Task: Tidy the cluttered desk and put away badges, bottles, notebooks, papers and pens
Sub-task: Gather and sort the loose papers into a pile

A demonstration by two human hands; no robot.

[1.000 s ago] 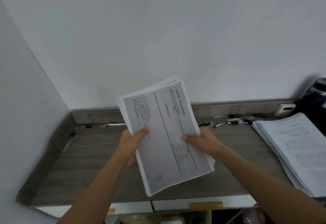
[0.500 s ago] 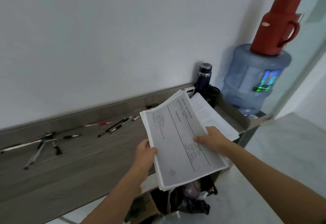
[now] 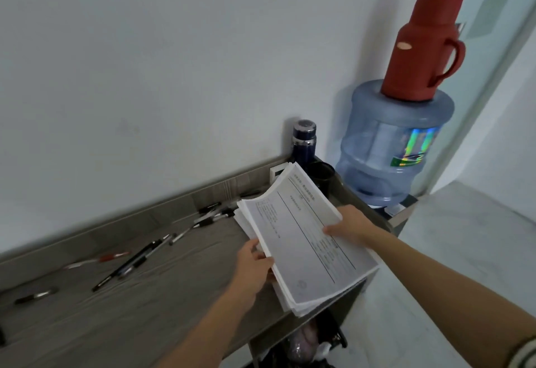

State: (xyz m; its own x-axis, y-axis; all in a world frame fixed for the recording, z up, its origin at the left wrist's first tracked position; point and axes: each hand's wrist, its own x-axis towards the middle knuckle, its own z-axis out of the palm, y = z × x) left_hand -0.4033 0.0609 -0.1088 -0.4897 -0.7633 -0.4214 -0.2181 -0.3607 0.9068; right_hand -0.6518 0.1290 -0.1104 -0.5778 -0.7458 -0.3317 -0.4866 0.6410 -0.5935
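A thick stack of printed papers [image 3: 301, 240] lies low over the right end of the grey wooden desk [image 3: 145, 309], on or just above another pile whose edges show beneath. My left hand [image 3: 253, 264] grips the stack's left edge, thumb on top. My right hand [image 3: 348, 224] holds its right edge. Several pens [image 3: 139, 257] lie scattered along the desk's back, some black and one red [image 3: 111, 257]. A dark blue bottle [image 3: 303, 142] stands in the back right corner by the wall.
A black cup [image 3: 320, 173] stands beside the bottle. A large blue water jug [image 3: 391, 147] with a red thermos [image 3: 425, 45] on top stands right of the desk. Bags and clutter [image 3: 307, 344] sit under the desk's right end. Pale floor lies to the right.
The view has swung from the desk's left corner to its right end. Both hands carried the paper stack rightward and lowered it over the pile there.
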